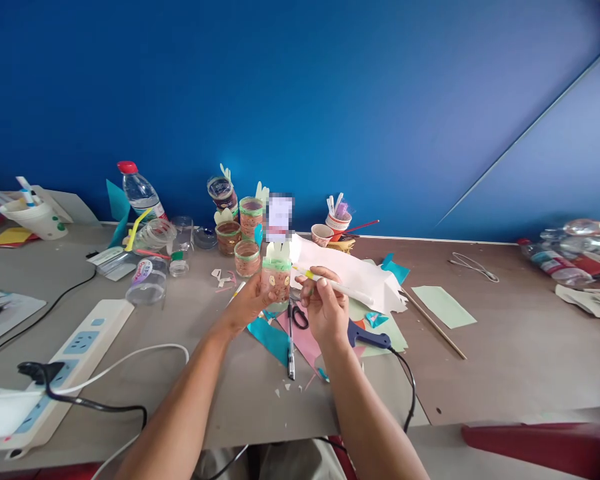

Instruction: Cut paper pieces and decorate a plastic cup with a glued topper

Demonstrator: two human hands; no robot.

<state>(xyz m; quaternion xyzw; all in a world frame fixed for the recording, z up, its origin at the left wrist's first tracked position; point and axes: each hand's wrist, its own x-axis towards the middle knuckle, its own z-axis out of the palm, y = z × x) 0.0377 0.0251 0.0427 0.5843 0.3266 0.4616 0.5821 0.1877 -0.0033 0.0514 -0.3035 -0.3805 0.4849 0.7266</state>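
Note:
In the head view my left hand (250,301) is wrapped round the side of a small decorated cup (276,277). The cup is pinkish with a green band at the rim, two pale eye shapes on its front and pale ear shapes standing above. My right hand (327,300) grips a white marker (347,290) with a yellow end that points at the cup's right edge. From here I cannot tell whether the tip touches it. Under my hands lie black-handled scissors (300,317), a pen (291,357) and a blue glue gun (375,338).
Several similar cups (247,259) stand behind my left hand, near a blurred-out upright screen (280,217). A power strip (75,360) and clear bottles (147,281) are on the left. White paper (350,267), a stick (437,327) and a green sheet (445,305) lie on the right.

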